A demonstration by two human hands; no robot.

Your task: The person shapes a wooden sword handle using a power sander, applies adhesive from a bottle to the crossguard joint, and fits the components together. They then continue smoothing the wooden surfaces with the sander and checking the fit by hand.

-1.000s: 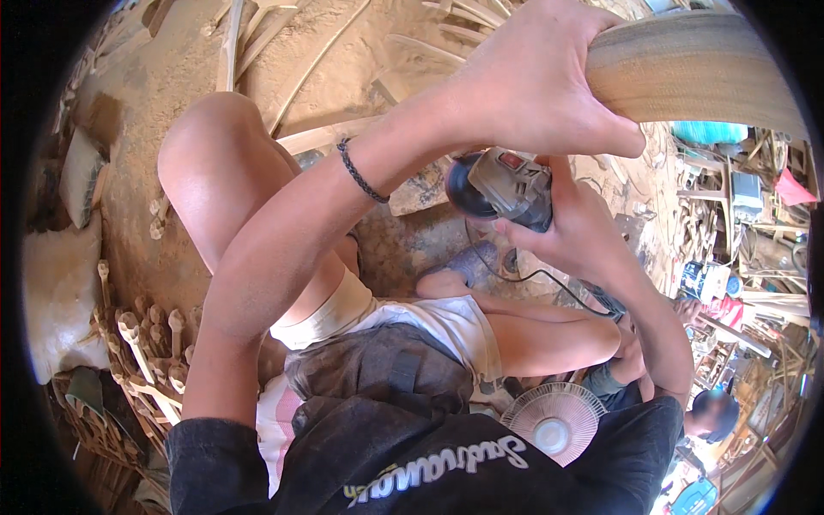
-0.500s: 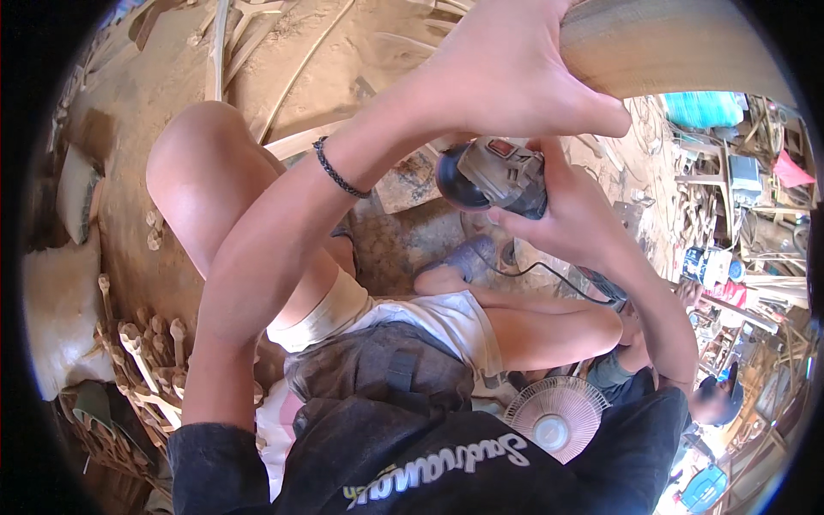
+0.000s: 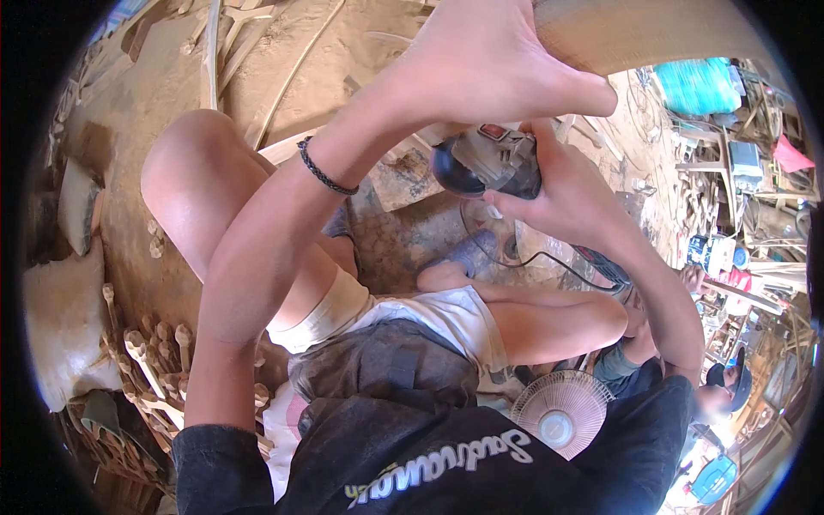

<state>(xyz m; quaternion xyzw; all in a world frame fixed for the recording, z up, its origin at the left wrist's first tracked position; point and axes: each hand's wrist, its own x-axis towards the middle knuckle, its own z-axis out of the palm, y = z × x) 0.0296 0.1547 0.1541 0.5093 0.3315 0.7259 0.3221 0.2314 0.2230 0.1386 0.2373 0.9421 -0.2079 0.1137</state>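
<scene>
At the upper right, a broad, curved wooden piece runs out of the picture's top edge. My left hand grips its near end, thumb stretched along the lower edge and the other fingers hidden. Just below, my right hand is closed round the body of an angle grinder with a round black disc on its left side. My left wrist partly overlaps the grinder's upper side, and whether the disc touches the wood I cannot tell. A dark cord trails beneath my right forearm.
Turned wooden parts are heaped at the left. Long wooden strips lie on the dusty floor ahead. A round fan stands by my right side. Another person sits at the far right, near a turquoise bundle and scattered timber.
Both hands, the wooden piece and the grinder appear slightly higher and further left in the view. Both grips look the same.
</scene>
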